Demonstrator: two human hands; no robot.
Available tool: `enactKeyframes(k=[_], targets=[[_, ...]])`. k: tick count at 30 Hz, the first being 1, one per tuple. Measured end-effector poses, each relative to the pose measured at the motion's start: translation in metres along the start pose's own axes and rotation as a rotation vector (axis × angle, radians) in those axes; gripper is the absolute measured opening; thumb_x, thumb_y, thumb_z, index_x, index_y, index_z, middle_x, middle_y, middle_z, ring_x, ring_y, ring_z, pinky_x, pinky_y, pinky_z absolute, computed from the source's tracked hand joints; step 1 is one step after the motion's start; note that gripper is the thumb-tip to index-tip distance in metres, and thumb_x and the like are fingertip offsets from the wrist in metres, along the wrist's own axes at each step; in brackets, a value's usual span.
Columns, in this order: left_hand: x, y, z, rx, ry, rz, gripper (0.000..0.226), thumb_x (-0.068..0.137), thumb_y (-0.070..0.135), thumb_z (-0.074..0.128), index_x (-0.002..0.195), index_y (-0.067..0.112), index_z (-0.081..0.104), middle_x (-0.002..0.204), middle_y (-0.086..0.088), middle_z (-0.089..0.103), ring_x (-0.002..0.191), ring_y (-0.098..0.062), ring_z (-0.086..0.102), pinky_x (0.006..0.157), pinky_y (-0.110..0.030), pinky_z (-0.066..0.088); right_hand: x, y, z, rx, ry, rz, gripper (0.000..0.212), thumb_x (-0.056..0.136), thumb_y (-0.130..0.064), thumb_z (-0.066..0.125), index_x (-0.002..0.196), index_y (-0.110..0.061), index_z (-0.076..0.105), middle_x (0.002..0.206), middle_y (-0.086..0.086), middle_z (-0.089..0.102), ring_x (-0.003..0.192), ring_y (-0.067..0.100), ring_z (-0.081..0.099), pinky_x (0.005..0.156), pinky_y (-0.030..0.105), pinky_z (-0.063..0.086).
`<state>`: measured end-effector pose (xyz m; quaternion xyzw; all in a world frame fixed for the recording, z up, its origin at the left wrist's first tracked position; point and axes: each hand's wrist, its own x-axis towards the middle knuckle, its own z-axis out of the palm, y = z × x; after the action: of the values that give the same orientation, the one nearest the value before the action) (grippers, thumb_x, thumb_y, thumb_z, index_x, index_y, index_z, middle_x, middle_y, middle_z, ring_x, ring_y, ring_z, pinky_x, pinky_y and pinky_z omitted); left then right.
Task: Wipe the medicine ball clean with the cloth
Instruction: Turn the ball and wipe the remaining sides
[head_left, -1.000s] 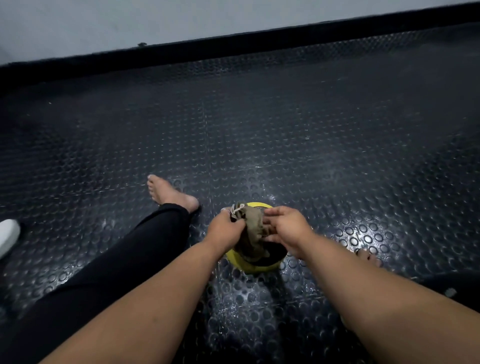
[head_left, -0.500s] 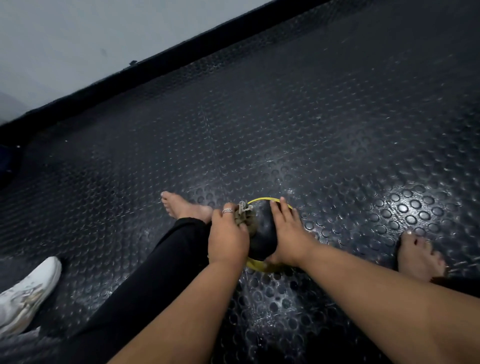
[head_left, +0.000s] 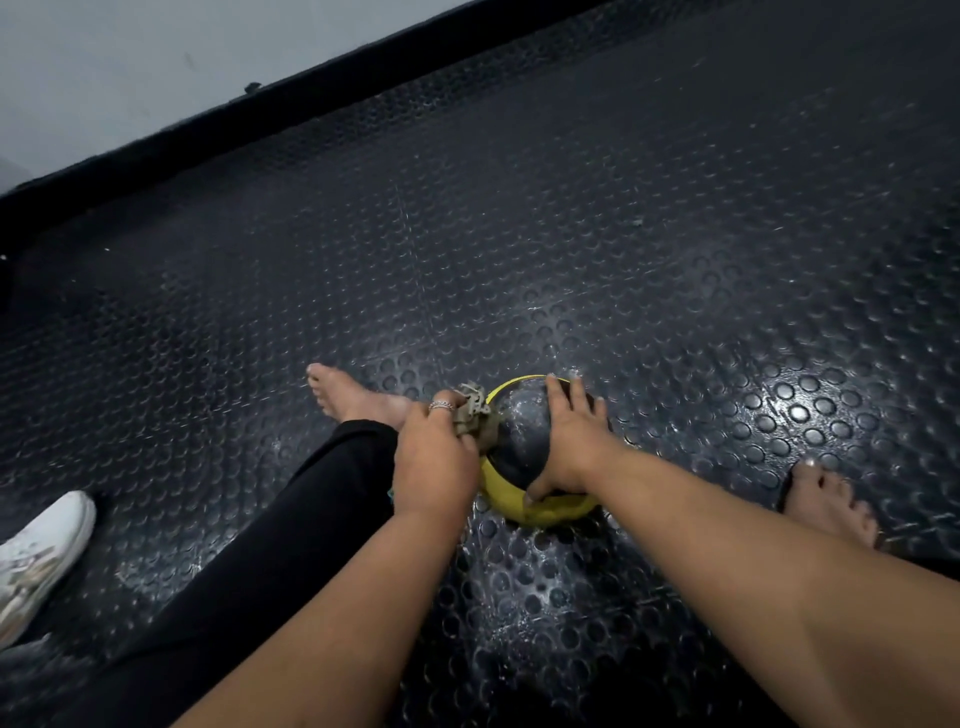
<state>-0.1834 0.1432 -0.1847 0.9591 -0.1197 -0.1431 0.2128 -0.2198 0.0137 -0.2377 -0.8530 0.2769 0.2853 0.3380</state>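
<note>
The medicine ball (head_left: 519, 441) (black and yellow) is seated on the studded floor (head_left: 623, 234). The cloth (head_left: 474, 415) is clenched in the left hand (head_left: 434, 457); the right hand (head_left: 571, 441) is laid flat, fingers straight, on the ball.

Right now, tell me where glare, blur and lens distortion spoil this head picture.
Head view: glare whitens the studded floor at right and sheens the medicine ball; wide-angle bending tilts the wall edge and stretches the forearms; the cloth in the left hand looks soft, and the right hand is fairly sharp.
</note>
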Motion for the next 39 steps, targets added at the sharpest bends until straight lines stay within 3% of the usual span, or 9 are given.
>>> enactKeyframes(k=[4, 7, 9, 11, 18, 25, 31, 35, 39], targets=[[0.039, -0.059, 0.036, -0.045, -0.071, -0.001, 0.044, 0.087, 0.011, 0.062, 0.129, 0.023, 0.058, 0.122, -0.004, 0.053, 0.113, -0.024, 0.051, 0.098, -0.039, 0.044, 0.003, 0.009, 0.003, -0.043, 0.078, -0.044, 0.146, 0.044, -0.031, 0.094, 0.149, -0.024, -0.007, 0.157, 0.002, -0.005, 0.143, 0.036, 0.000, 0.115, 0.049, 0.022], [0.151, -0.183, 0.103, 0.029, 0.171, -0.074, 0.114, 0.041, 0.056, 0.093, 0.142, 0.044, 0.041, 0.135, -0.001, 0.049, 0.124, -0.033, 0.047, 0.096, -0.052, 0.042, 0.004, 0.012, -0.006, -0.028, 0.060, -0.046, 0.144, 0.042, -0.028, 0.094, 0.148, -0.023, -0.004, 0.156, 0.001, -0.007, 0.143, 0.036, 0.000, 0.115, 0.048, 0.023], [0.140, -0.155, 0.084, 0.105, 0.116, -0.056, 0.082, 0.062, 0.035, 0.089, 0.136, 0.035, 0.053, 0.133, -0.004, 0.049, 0.119, -0.027, 0.049, 0.099, -0.049, 0.042, 0.003, 0.013, -0.006, -0.043, 0.028, -0.073, 0.144, 0.044, -0.026, 0.094, 0.148, -0.025, -0.005, 0.156, -0.002, -0.018, 0.143, 0.035, -0.006, 0.115, 0.049, 0.021], [0.056, -0.052, 0.033, 0.209, 0.032, 0.193, 0.044, 0.086, 0.006, 0.059, 0.128, 0.018, 0.062, 0.133, -0.006, 0.050, 0.121, -0.024, 0.045, 0.103, -0.039, 0.041, 0.001, 0.013, -0.003, -0.073, 0.012, -0.110, 0.142, 0.046, -0.024, 0.093, 0.148, -0.028, -0.006, 0.155, -0.003, -0.022, 0.143, 0.035, -0.010, 0.116, 0.048, 0.018], [0.018, -0.039, 0.039, 0.057, -0.088, 0.274, 0.039, 0.091, 0.039, 0.061, 0.125, 0.020, 0.067, 0.132, 0.001, 0.055, 0.120, -0.021, 0.042, 0.105, -0.023, 0.028, 0.004, 0.030, -0.006, -0.011, 0.012, -0.165, 0.143, 0.042, -0.021, 0.094, 0.148, -0.029, -0.002, 0.157, -0.004, -0.011, 0.144, 0.030, -0.009, 0.118, 0.043, 0.012], [0.028, -0.025, 0.038, -0.072, -0.242, 0.178, 0.035, 0.092, 0.018, 0.064, 0.124, 0.028, 0.055, 0.129, 0.003, 0.049, 0.117, -0.018, 0.050, 0.096, -0.021, 0.034, 0.006, 0.037, -0.009, -0.036, 0.019, -0.200, 0.143, 0.041, -0.023, 0.094, 0.148, -0.030, 0.000, 0.158, -0.004, -0.008, 0.145, 0.027, -0.004, 0.119, 0.040, 0.010], [0.049, -0.022, 0.039, -0.007, -0.247, 0.126, 0.040, 0.090, 0.018, 0.062, 0.127, 0.032, 0.055, 0.124, 0.001, 0.059, 0.115, -0.022, 0.054, 0.100, -0.036, 0.043, 0.014, 0.025, -0.019, -0.090, -0.082, -0.136, 0.147, 0.046, -0.035, 0.092, 0.147, -0.030, -0.015, 0.157, -0.002, -0.015, 0.144, 0.032, -0.007, 0.117, 0.049, 0.015], [0.048, -0.024, 0.041, -0.173, -0.309, 0.107, 0.037, 0.080, 0.057, 0.053, 0.105, 0.035, 0.069, 0.093, 0.001, 0.069, 0.096, -0.036, 0.064, 0.091, -0.050, 0.052, 0.013, 0.018, -0.013, -0.028, -0.101, -0.033, 0.150, 0.043, -0.051, 0.089, 0.145, -0.035, -0.021, 0.155, -0.002, -0.023, 0.142, 0.037, -0.015, 0.113, 0.060, 0.012], [0.048, -0.022, 0.039, -0.273, -0.312, -0.007, 0.008, 0.091, 0.035, 0.063, 0.095, 0.041, 0.060, 0.095, 0.000, 0.067, 0.091, -0.026, 0.067, 0.085, -0.043, 0.055, 0.010, 0.016, -0.006, -0.026, -0.031, -0.020, 0.145, 0.048, -0.043, 0.090, 0.146, -0.036, -0.017, 0.155, -0.001, -0.022, 0.142, 0.039, -0.013, 0.112, 0.058, 0.013]])
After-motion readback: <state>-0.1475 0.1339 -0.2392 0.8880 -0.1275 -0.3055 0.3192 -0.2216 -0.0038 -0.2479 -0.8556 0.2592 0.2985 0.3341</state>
